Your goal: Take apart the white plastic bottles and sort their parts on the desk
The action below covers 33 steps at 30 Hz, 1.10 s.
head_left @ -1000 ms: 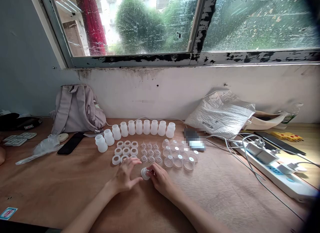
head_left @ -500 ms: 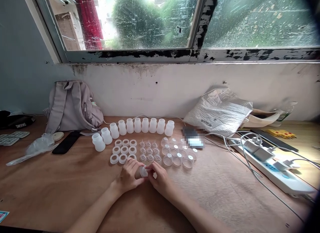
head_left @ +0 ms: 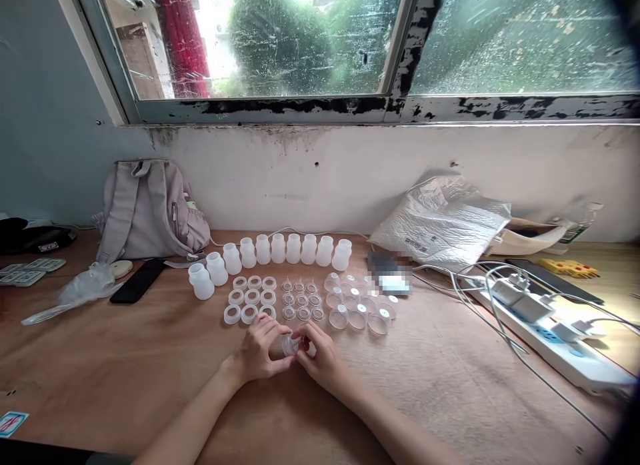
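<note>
My left hand (head_left: 263, 346) is closed around a small translucent bottle (head_left: 289, 346), tilted on its side with the threaded neck facing right. At that neck my right hand (head_left: 320, 355) pinches with thumb and fingers; what sits between them is small, clear and mostly hidden. Just beyond my hands lie rows of white rings (head_left: 252, 296). Beside them are small clear round pieces (head_left: 303, 298), some with thin stems. Further right stand several clear domed caps (head_left: 357, 316). Behind these, a curved row of frosted white bottles (head_left: 293, 249) stands upright with open tops.
A grey backpack (head_left: 150, 212), a black phone (head_left: 139, 281) and a clear plastic bag (head_left: 87, 285) are on the left. To the right are a silver bubble mailer (head_left: 445, 222), a partly blurred dark object (head_left: 390, 275) and a white power strip (head_left: 545, 335) with trailing cables.
The whole view has shifted slightly to the right. At the bottle's neck the right fingers have moved a little, showing more of the threads; both hands keep nearly the same pose.
</note>
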{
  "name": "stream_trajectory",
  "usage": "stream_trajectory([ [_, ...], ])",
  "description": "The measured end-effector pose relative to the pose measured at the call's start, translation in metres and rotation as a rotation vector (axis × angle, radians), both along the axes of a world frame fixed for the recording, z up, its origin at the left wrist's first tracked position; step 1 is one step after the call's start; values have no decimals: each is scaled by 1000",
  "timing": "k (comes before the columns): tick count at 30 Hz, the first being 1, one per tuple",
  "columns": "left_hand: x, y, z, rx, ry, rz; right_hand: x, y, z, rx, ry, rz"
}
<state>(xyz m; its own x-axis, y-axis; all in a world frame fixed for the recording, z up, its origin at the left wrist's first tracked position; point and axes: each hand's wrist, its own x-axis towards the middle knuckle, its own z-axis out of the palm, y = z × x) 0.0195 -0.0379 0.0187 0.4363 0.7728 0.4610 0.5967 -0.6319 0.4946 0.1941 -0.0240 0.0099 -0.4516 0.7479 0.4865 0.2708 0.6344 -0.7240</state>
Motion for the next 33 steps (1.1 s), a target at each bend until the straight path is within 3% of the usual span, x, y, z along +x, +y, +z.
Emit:
stream_trajectory([
  [11, -2, -3, 10, -32, 9, -75, -1, -6, -6, 114, -75, 38],
  [16, -5, -3, 8, 45, 80, -49, 4, -4, -4, 126, -65, 21],
  [19, -16, 2, 7, 176, 99, 127, 7, -1, -4, 105, -54, -63],
  [22, -37, 12, 7, 259, 68, 496, 8, 3, -4, 85, -96, -107],
  [24, -53, 18, 6, 235, 75, 748, 7, 6, -5, 84, -115, -126],
  [26, -68, 22, 4, 150, 139, 910, 5, 7, -7, 90, -126, -146],
  [29, -84, 26, -2, 38, 215, 1010, 4, 9, -12, 91, -147, -178],
  [33, -92, 30, -11, -19, 226, 1034, 3, 13, -18, 66, -170, -231],
])
